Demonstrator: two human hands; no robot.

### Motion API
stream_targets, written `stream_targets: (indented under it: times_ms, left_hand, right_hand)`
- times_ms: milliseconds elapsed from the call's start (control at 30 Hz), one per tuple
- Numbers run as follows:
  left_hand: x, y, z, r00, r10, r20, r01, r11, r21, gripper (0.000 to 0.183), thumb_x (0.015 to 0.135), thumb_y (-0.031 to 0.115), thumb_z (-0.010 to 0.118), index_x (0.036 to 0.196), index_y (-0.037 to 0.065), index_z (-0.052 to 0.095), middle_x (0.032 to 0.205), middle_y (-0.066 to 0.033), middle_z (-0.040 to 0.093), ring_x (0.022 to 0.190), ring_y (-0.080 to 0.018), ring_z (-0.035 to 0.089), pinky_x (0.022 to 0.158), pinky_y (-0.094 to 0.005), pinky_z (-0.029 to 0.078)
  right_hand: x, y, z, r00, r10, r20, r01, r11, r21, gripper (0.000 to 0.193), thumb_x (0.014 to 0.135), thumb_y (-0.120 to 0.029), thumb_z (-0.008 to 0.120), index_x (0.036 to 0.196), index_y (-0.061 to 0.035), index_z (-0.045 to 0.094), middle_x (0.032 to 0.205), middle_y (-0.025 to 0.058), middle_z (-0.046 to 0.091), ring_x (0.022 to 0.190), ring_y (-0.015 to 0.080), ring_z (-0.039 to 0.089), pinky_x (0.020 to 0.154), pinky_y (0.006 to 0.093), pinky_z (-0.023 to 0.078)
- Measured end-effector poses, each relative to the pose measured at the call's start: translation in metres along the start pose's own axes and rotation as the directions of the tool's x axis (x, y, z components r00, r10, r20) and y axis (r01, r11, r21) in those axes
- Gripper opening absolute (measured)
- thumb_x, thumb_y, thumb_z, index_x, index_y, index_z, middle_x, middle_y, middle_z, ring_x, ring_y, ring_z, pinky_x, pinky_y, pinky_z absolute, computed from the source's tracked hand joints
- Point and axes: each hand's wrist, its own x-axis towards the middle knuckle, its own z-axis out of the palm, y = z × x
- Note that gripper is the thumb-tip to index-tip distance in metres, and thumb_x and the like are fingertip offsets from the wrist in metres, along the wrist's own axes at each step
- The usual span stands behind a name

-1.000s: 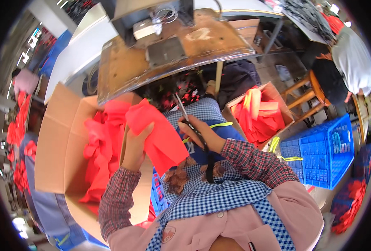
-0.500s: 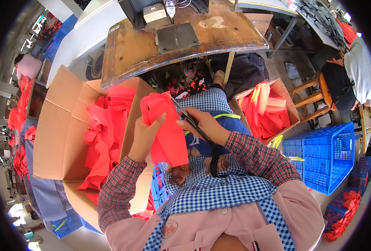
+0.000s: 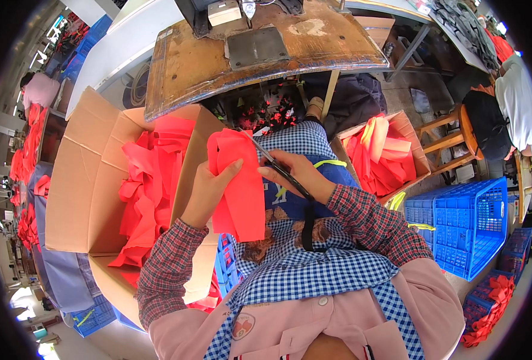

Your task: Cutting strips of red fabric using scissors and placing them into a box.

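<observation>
My left hand [image 3: 215, 183] grips a red piece of fabric [image 3: 240, 201], thumb on its face and the other fingers hidden behind it. The piece hangs down over my lap and its upper end looks folded. In my right hand [image 3: 299, 174] is a pair of dark-handled scissors [image 3: 283, 170], with the blades pointing up and left at the fabric's upper right edge. A black strap [image 3: 308, 227] hangs below the scissors. At my left stands an open cardboard box [image 3: 74, 198] with many red fabric pieces [image 3: 149, 192] in it.
A smaller cardboard box [image 3: 422, 157] of red fabric stands at my right, beside a blue plastic crate [image 3: 458, 225]. Ahead is a worn wooden table [image 3: 314, 45], with dark and red scraps [image 3: 272, 114] beneath it. A wooden stool [image 3: 467, 135] stands at the far right.
The red fabric piece has shifted slightly and turned more upright in my left hand. My right hand and the scissors have moved slightly to the right.
</observation>
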Motion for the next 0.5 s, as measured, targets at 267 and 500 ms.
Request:
stream_targets:
  times_ms: [267,500]
  left_hand:
    - [0.002,0.002,-0.006,0.999,-0.024,0.031,0.023,0.999,0.029,0.028,0.091,0.021,0.066,0.105,-0.004,0.063,0.091,-0.0062,0.069,0.076,-0.0116,0.067,0.067,-0.0244,0.054]
    - [0.004,-0.002,-0.006,0.994,-0.064,0.087,0.051,0.987,0.152,0.029,0.09,0.022,0.067,0.106,-0.003,0.063,0.09,-0.0054,0.069,0.076,-0.0113,0.067,0.066,-0.024,0.054]
  right_hand:
    - [-0.002,-0.004,-0.01,0.983,0.143,0.118,-0.144,0.99,0.0,0.027,0.093,-0.025,0.064,0.107,-0.0016,0.061,0.079,-0.0031,0.055,0.07,0.004,0.047,0.063,0.0209,0.041]
    - [-0.005,0.006,-0.002,0.999,-0.041,0.027,0.042,0.999,-0.02,0.036,0.093,-0.039,0.062,0.105,-0.0043,0.061,0.064,0.0013,0.054,0.059,0.0068,0.047,0.054,0.025,0.04]
